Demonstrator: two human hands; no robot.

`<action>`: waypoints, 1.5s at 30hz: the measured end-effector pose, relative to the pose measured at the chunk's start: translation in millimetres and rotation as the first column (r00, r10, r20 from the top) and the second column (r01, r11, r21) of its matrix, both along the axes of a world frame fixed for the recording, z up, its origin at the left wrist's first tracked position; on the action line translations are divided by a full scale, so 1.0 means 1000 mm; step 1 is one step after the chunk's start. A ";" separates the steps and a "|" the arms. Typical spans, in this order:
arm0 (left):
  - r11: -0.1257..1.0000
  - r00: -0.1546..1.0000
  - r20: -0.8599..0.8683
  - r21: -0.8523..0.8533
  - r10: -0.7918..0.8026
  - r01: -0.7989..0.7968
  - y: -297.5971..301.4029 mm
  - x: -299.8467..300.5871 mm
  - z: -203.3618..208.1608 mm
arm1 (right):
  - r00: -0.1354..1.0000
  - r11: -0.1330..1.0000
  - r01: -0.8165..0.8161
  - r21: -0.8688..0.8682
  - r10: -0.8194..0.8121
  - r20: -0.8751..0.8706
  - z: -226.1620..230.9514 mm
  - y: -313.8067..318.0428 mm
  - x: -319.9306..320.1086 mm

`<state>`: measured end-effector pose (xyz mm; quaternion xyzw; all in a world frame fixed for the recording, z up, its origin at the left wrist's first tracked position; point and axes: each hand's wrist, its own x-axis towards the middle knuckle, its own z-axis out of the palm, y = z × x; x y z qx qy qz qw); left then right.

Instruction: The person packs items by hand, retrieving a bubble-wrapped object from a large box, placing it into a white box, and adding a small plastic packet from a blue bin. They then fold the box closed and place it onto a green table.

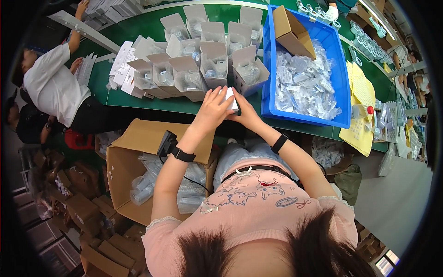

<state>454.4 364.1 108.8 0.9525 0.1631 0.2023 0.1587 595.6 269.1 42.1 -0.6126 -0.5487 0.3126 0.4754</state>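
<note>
The person grasps a small white box [232, 103] between both hands, the left hand [212, 111] curled over its left side and the right hand [247, 113] closed against its right. It sits at the fingers, just nearer the body than the open cartons [189, 94].

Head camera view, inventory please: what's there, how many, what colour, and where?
Small box: one, white, between the hands
Open boxes: about a dozen, white, on the table
Table: green, ahead
Blue bin: one, blue, table's right
Wrapped parts: many, clear and whitish, in the bin
Small carton: one, brown, bin's far left corner
Sheets: several, yellow, right of the bin
Large carton: one, brown, below table, left
Plastic packets: several, clear, inside it
Other cartons: many, brown, lower left
Co-worker: one, white shirt, upper left; others partly visible
Wristbands: two, black, one per wrist
Left hand: one, bare, fingers on the box
Right hand: one, bare, fingers at its right
</note>
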 end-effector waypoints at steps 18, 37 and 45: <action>0.939 0.963 -0.197 0.256 -0.182 0.230 0.018 0.001 0.014 | 0.997 0.995 -0.031 -0.092 0.023 -0.077 0.006 0.010 -0.001; 0.983 0.984 0.089 -0.092 -0.152 0.160 0.040 0.016 0.043 | 1.000 0.999 0.003 -0.051 -0.004 -0.028 0.012 0.007 0.008; 0.738 0.615 0.487 -0.628 0.621 -0.247 0.006 -0.021 0.013 | 0.959 0.991 0.062 0.116 -0.091 0.269 0.057 -0.025 0.010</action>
